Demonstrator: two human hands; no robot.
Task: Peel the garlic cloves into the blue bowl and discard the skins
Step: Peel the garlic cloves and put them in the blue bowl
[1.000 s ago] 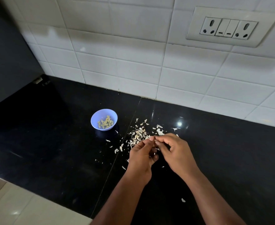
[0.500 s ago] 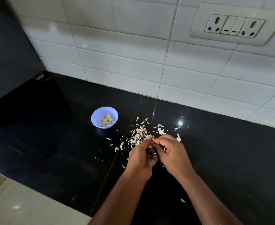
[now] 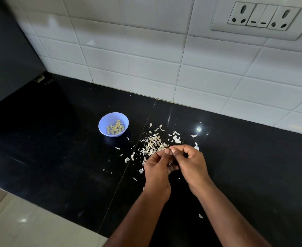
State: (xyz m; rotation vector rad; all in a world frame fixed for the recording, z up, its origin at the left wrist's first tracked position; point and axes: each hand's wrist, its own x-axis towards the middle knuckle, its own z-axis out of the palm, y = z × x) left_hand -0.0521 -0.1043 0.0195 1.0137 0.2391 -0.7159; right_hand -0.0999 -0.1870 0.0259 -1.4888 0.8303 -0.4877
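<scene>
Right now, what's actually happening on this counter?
A person is peeling garlic over a glossy black stone countertop. The left hand and right hand are brought together, fingertips pinching something small between them, presumably a clove, though it is hidden. A small round blue plastic bowl to the left already holds a batch of pale peeled garlic cloves. Papery white garlic skins lie scattered on the counter just beyond the hands, not yet discarded.

Glossy black stone counter point(image 3: 57, 166); papery garlic skins point(image 3: 154, 142).
</scene>
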